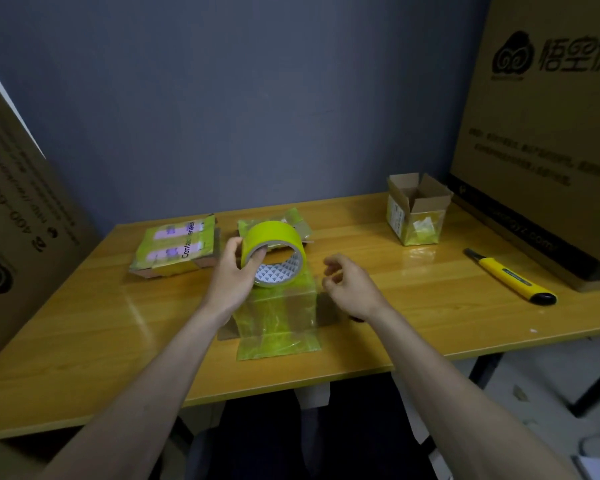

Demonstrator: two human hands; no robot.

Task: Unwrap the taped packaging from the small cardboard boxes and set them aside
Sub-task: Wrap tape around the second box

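Yellow tape roll [273, 252] on edge, left hand [230, 271] gripping, right hand [349, 285] loosely curled, empty

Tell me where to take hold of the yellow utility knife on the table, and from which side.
Grip the utility knife around the middle of its yellow handle, coming from above with the right hand, which is nearer. It lies flat and slanted, black end toward the table front, grey tip toward the big carton, with bare table on both long sides.
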